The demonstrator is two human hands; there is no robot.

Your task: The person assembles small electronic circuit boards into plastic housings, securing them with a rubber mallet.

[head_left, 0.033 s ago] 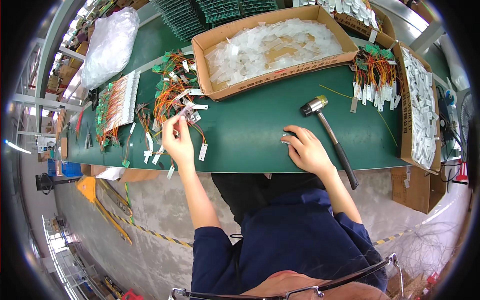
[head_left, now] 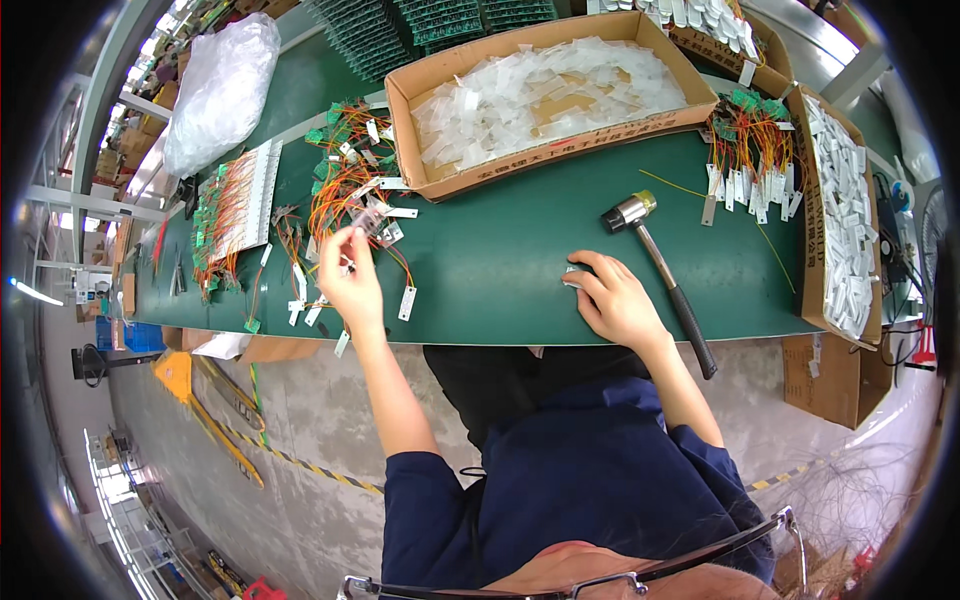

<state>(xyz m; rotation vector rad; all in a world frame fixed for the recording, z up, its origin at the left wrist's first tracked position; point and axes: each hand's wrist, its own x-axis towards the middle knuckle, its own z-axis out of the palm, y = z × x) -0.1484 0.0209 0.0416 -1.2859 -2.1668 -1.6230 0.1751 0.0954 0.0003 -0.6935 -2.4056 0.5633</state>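
Note:
My left hand [head_left: 350, 290] is closed in a pinch on a small clear plastic piece [head_left: 367, 218], held at the near edge of a tangled heap of wired circuit boards [head_left: 340, 190]. The heap has green boards, orange and red wires and white tabs. My right hand [head_left: 618, 303] rests on the green table, thumb and fingers closed on a small whitish piece [head_left: 573, 276] mostly covered by the fingertips. To the right of that hand lies a hammer [head_left: 660, 262] with a metal head and black grip, its handle end over the table's front edge.
A cardboard box [head_left: 555, 150] of clear plastic pieces stands behind the hands. Another wired-board bundle [head_left: 750, 150] lies far right, beside a box of white pieces [head_left: 840, 220]. A row of wired boards on a white strip [head_left: 245, 205] and a plastic bag [head_left: 222, 95] occupy the left.
My left hand has shifted slightly left with the clear plastic piece, which now sits at a different tilt. My right hand and the hammer stay in place.

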